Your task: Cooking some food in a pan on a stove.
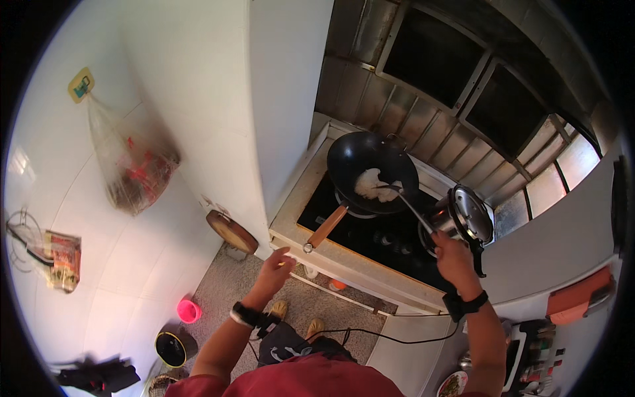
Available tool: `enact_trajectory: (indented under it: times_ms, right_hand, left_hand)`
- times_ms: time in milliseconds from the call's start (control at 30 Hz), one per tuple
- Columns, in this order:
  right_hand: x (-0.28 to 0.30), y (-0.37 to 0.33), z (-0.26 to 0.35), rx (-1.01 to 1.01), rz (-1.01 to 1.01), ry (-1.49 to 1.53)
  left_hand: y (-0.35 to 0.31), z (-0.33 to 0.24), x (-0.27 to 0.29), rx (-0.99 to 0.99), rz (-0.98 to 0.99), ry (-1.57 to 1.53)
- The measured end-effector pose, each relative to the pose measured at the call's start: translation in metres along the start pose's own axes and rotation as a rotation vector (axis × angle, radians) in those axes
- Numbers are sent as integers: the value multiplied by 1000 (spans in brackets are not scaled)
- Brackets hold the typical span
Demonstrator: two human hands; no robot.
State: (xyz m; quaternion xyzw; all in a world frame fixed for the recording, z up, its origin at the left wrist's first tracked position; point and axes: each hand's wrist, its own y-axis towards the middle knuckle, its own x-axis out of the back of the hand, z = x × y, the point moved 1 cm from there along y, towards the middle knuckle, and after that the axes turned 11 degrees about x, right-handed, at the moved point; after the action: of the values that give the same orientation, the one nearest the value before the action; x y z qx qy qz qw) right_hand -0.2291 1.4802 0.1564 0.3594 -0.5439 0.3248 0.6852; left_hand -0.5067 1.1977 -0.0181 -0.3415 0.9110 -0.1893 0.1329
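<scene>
My right hand is closed round the long handle of a metal spatula. The spatula's far end reaches into white, rice-like food at the bottom of a black wok; its exact shape there is hard to make out. The wok sits on the stove's left burner, and its wooden handle points toward me. Just left of and nearer than that handle, my left hand hangs in the air with fingers loosely bent and apart, holding nothing.
A steel pressure cooker stands on the right of the black glass stove. A range hood is above. At left are a hanging plastic bag, a round wooden board and a pink container. A black cable crosses before me.
</scene>
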Motion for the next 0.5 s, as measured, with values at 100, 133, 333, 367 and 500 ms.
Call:
enact_trajectory:
  times_ms: [100, 133, 333, 367, 500]
  right_hand:
    - [-12, 24, 29, -96, 209, -69]
    - [-25, 29, 30, -98, 236, -78]
    - [-89, 66, 53, -48, 229, -88]
    - [-92, 71, 57, -7, 231, -116]
    - [-30, 61, 27, 56, 62, -15]
  left_hand:
    - [36, -14, -22, 69, 32, -23]
    - [49, -13, -29, 66, 68, 0]
    - [75, -18, -39, 94, 289, -31]
    - [78, -18, -39, 99, 296, -29]
    - [82, -19, -19, -17, 384, 151]
